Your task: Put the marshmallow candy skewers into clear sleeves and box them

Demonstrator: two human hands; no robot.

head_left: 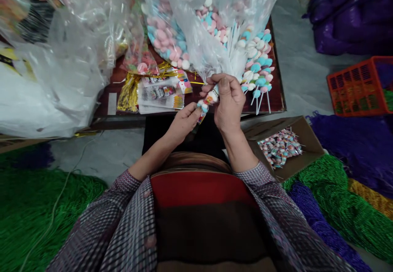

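Observation:
Over the table's front edge, both my hands hold a small printed clear bag with marshmallows (209,99) in it, tilted up to the right. My left hand (185,120) pinches its lower left end. My right hand (229,102) is closed at its upper right end, thumb against bent fingers, which partly hide that end. Flat printed bags (159,94) lie to the left of my hands, beside a bundle of gold twist ties (128,96). To the right, marshmallows on white sticks (259,73) lie piled near the table corner.
Large clear bags of pink, blue and white marshmallows (166,34) stand at the back of the table (278,88). A cardboard box (310,141) of wrapped sweets sits low at right. An orange crate (350,82) and green mesh bundles (325,174) are on the floor.

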